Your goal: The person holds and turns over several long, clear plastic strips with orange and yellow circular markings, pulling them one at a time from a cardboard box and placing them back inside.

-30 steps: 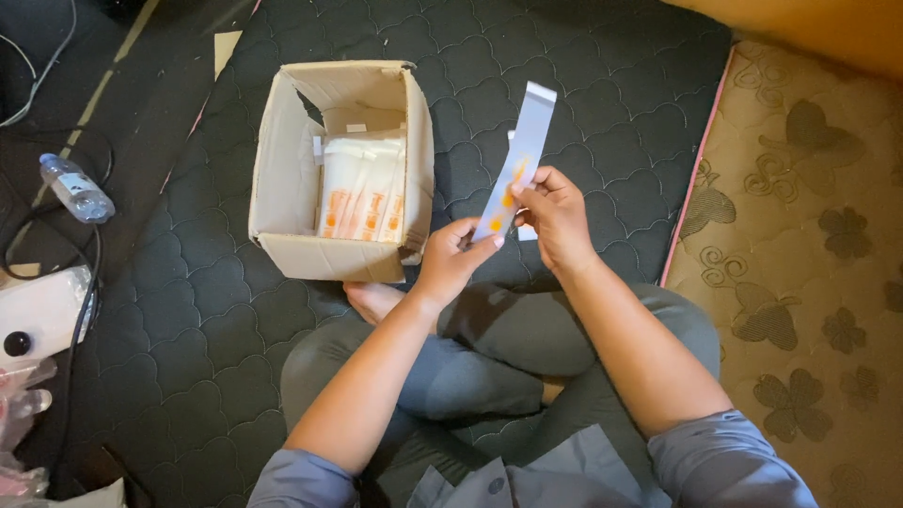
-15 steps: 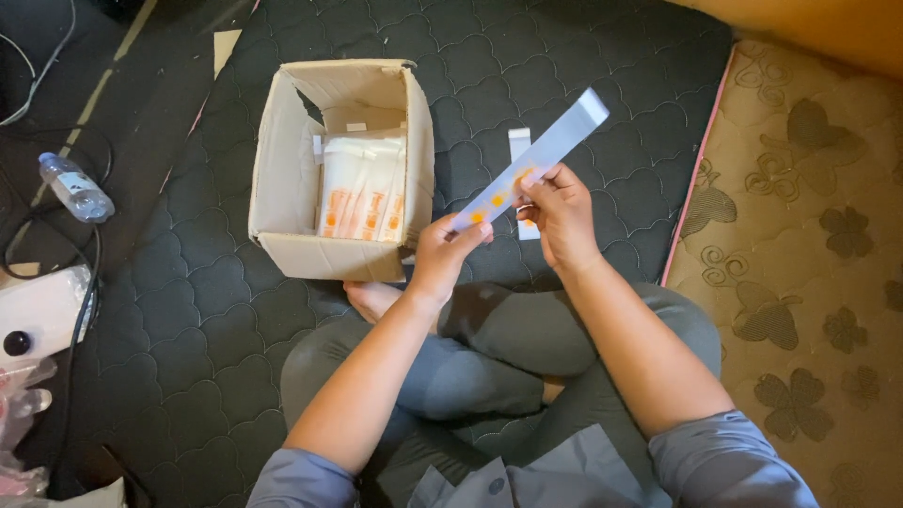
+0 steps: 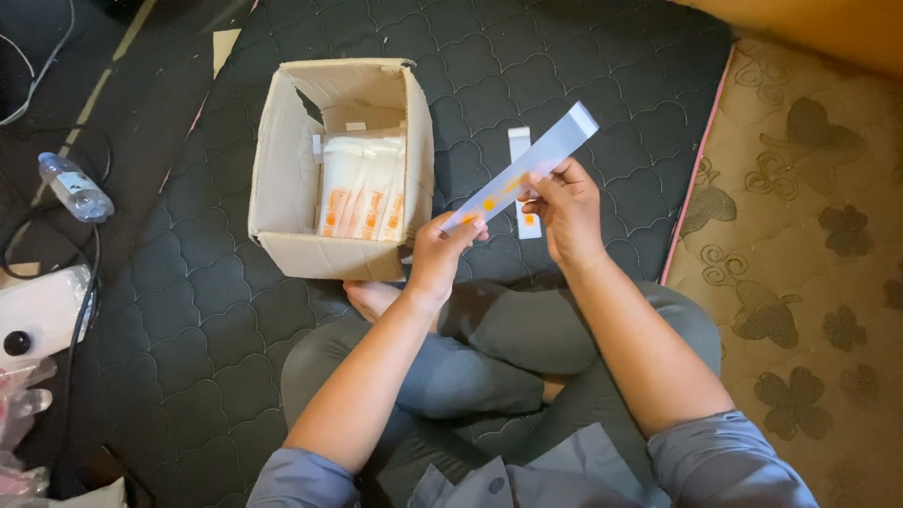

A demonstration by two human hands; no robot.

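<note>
Both hands grip one long pale-blue strip (image 3: 523,171): the left hand (image 3: 442,252) pinches its lower end, the right hand (image 3: 564,209) its middle, the free end slanting toward two o'clock. Cardboard box (image 3: 282,169) lies at ten o'clock.

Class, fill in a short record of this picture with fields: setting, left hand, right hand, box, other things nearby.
Setting: a person sits cross-legged on a dark quilted mat
Left hand: fingers pinch the lower end of a long flat strip, white with orange marks
Right hand: grips the same strip near its middle
Box: open cardboard, in front of the knees, holding white and orange packets standing in a row
Nearby: a second strip lying on the mat, a plastic bottle at the left
</note>
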